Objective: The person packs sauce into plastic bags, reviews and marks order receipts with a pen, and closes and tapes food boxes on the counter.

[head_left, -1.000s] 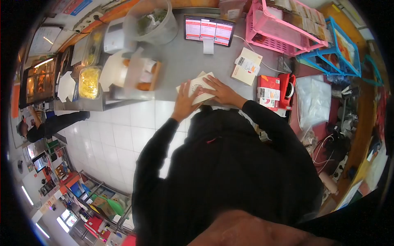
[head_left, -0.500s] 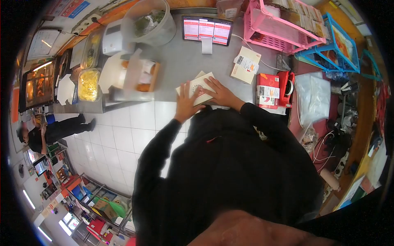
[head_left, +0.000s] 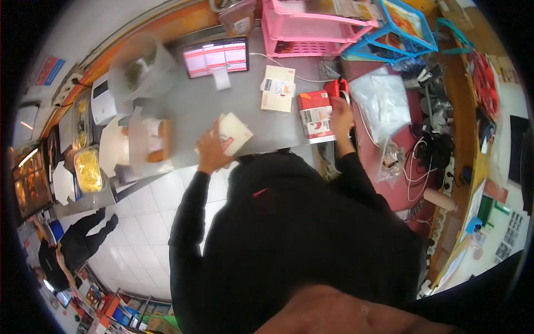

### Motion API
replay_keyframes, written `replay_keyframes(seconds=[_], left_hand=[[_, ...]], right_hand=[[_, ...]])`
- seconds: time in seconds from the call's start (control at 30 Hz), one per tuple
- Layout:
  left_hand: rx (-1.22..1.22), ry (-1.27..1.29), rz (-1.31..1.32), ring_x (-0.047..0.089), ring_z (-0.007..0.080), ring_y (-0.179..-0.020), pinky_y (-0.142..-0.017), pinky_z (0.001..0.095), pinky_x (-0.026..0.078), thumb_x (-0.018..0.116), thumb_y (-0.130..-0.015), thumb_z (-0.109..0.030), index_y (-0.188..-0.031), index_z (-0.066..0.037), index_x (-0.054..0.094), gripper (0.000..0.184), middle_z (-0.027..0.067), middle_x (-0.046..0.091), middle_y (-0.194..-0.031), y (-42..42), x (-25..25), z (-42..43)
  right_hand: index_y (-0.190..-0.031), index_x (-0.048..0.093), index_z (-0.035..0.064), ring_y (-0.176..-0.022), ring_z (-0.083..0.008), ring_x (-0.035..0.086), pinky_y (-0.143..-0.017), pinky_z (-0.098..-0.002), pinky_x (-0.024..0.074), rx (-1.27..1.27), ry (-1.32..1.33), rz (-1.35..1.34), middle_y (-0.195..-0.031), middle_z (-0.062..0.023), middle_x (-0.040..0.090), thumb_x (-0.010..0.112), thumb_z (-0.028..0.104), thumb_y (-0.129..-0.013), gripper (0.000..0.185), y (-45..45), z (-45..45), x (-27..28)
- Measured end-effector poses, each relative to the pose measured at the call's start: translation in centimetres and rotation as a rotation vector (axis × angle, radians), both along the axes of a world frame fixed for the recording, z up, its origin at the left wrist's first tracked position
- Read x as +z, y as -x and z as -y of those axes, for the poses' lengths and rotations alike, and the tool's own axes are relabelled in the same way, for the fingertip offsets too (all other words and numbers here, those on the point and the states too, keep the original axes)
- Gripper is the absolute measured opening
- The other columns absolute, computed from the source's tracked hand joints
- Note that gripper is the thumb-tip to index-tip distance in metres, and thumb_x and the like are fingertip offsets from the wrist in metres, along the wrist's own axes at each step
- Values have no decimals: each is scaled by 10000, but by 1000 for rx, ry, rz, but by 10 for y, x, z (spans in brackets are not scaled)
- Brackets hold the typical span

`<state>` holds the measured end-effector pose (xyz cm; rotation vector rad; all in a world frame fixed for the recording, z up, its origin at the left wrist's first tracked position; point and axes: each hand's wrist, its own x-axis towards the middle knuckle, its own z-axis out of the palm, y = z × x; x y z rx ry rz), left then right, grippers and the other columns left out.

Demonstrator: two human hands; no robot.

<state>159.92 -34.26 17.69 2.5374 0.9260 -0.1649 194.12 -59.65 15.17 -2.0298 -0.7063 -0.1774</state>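
Note:
My left hand (head_left: 213,149) rests on the left side of a cream box (head_left: 236,133) at the counter's front edge, its fingers somewhat spread. On the right, my right hand (head_left: 342,119) is at the red tape dispenser (head_left: 336,87), beside a red box (head_left: 316,116) with a paper label. Its fingers are blurred, so whether they grip the dispenser is unclear. Another cream box (head_left: 277,89) with a label lies between the hands, farther back. Behind the boxes stands a tablet (head_left: 216,57) with a paper slip (head_left: 221,78) in front of its screen.
Pink basket rack (head_left: 317,32) and blue rack (head_left: 392,39) stand at the back right, clear plastic bags (head_left: 380,103) below them. To the left are a tub (head_left: 139,67), an open food box (head_left: 158,140) and yellow food (head_left: 89,170). A person (head_left: 72,245) is at far left.
My right hand has left the cream box and moved right to the tape dispenser. My left hand stays at the box. The camera view has turned to the right.

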Motion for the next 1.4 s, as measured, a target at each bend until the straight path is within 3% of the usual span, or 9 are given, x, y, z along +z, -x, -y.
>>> replay_keyframes(seconds=[0.1,0.23,0.57,0.67,0.7,0.8,0.93,1.13,1.4], left_hand=[[76,99,-55,392,437,-1181,-936,591,310,844,-504,-434,-1501,-113,60,1308,242,415,-1281,-8,4,-4],[117,256,-41,364,442,-1223,-962,596,298,841,-519,-405,-1500,-104,15,1317,253,398,-1312,-22,15,-5],[143,253,14,409,435,-1163,-954,562,329,841,-530,-389,-1494,-64,-10,1327,267,428,-1277,-54,41,4],[124,213,70,428,427,-1134,-926,557,350,840,-530,-398,-1491,-52,-3,1324,277,448,-1236,-56,42,1],[122,167,78,432,424,-1124,-914,556,357,838,-531,-401,-1492,-52,0,1321,279,457,-1214,-59,47,5],[193,84,89,434,432,-1100,-911,545,345,828,-520,-420,-1493,-52,17,1319,288,473,-1155,-70,68,18],[277,-43,112,399,439,-1111,-909,560,292,811,-514,-433,-1505,-102,57,1288,276,427,-1171,-75,67,33],[348,-236,254,424,415,-1022,-852,542,313,793,-539,-465,-1508,-112,68,1261,248,428,-1089,-73,88,40],[564,1357,703,569,251,-1106,-931,311,462,692,-732,-191,-1439,30,185,897,180,509,-1279,0,64,9]], right_hand=[[-1153,508,-22,-615,-238,672,-473,-289,546,-363,-51,-794,-856,-144,638,546,30,-875,285,-63,77,-26],[-1068,551,-19,-532,-214,641,-503,-277,556,-195,-209,-1336,-866,-120,666,659,150,-859,289,-83,89,-31],[-719,661,13,-369,-103,460,-340,-243,314,-259,266,-958,-553,-43,574,771,232,-763,249,-13,143,-16],[-711,672,9,-389,-128,486,-379,-277,372,-250,601,-551,-563,-55,588,773,238,-743,252,-37,148,-69],[-711,669,-9,-456,-151,540,-449,-307,425,-18,1129,108,-596,-59,614,778,268,-722,298,-40,156,-75],[-729,682,4,-539,-111,553,-506,-286,433,109,985,-938,-635,-27,620,776,309,-735,319,-29,121,-37],[-796,708,41,-544,-33,434,-504,-213,344,525,239,-938,-573,56,515,740,261,-808,223,77,-18,45],[-599,638,41,-465,-75,435,-453,-258,330,494,368,-535,-488,-15,491,791,441,-706,441,143,-118,92],[-576,586,61,-445,-60,381,-433,-259,273,662,273,-1135,-504,38,487,790,371,-729,401,149,-136,76]])
